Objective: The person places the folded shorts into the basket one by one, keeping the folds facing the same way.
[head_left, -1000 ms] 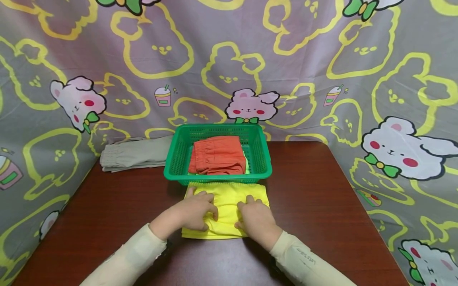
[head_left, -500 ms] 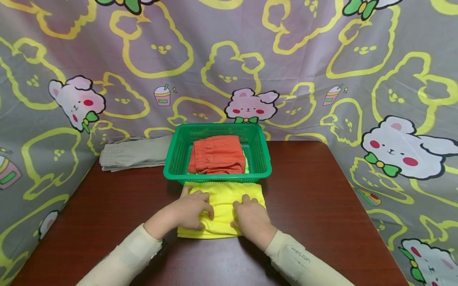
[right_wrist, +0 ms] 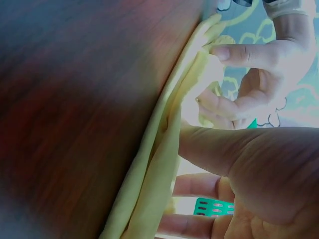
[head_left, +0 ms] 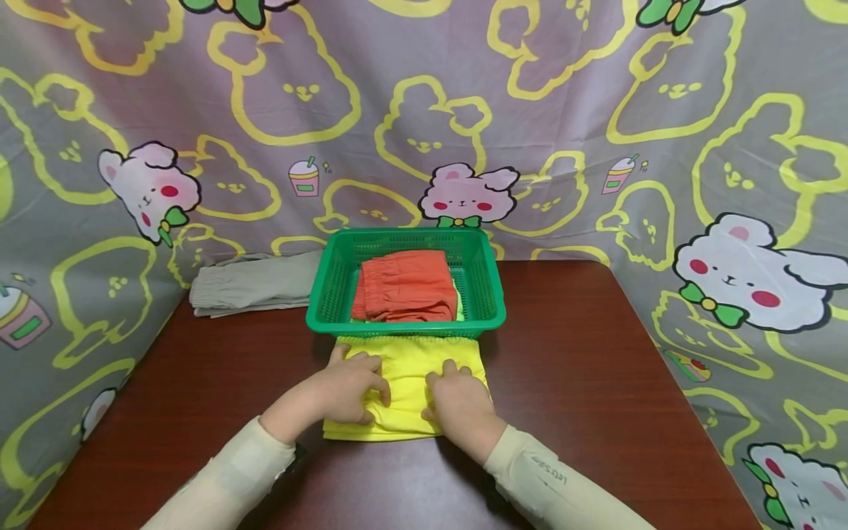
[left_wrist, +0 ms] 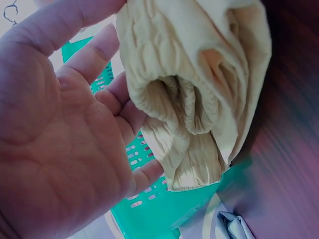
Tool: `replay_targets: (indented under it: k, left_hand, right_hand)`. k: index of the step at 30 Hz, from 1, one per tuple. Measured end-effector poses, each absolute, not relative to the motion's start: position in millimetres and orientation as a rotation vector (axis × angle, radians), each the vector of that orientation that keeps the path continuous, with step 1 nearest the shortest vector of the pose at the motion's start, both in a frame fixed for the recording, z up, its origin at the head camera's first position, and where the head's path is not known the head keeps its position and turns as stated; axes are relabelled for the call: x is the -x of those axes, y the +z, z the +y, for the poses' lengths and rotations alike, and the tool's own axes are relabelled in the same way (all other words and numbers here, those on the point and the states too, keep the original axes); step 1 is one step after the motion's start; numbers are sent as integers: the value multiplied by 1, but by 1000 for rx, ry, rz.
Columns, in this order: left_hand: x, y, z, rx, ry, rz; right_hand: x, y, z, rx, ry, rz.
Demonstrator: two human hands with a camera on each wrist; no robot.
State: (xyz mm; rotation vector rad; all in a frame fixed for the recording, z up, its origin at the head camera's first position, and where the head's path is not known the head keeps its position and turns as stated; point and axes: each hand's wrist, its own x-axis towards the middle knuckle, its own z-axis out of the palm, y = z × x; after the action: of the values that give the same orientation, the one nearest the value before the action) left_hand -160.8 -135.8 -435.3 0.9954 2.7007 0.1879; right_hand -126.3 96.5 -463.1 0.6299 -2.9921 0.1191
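Note:
Folded yellow pants (head_left: 405, 379) with a gathered elastic waistband lie flat on the table, against the near side of the green basket. My left hand (head_left: 346, 390) rests on their left part, fingers spread over the cloth. On the right part lies my right hand (head_left: 461, 406), its fingers also touching the top. In the left wrist view the rolled waistband of the pants (left_wrist: 169, 99) shows beside the left hand's (left_wrist: 65, 129) extended fingers. The right wrist view has the layered near edge of the pants (right_wrist: 159, 169) by the right thumb.
The green basket (head_left: 493, 313) holds folded orange-red pants (head_left: 411, 287) on a bright green cloth. Grey folded pants (head_left: 255, 283) lie left of the basket. A patterned curtain (head_left: 563, 88) surrounds the brown table (head_left: 563, 353).
The yellow pants have slid a little to the left along the basket's front, both hands moving with them. The basket and the grey pants stay in place.

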Motion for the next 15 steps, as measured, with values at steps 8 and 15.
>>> replay_targets:
  k: [8, 15]
  left_hand:
    - [160, -436, -139, -1016, 201, 2705]
    - [158, -439, -138, -1041, 224, 2730]
  right_hand:
    - [129, -465, 101, -667, 125, -3001]
    - [129, -462, 113, -750, 182, -2932]
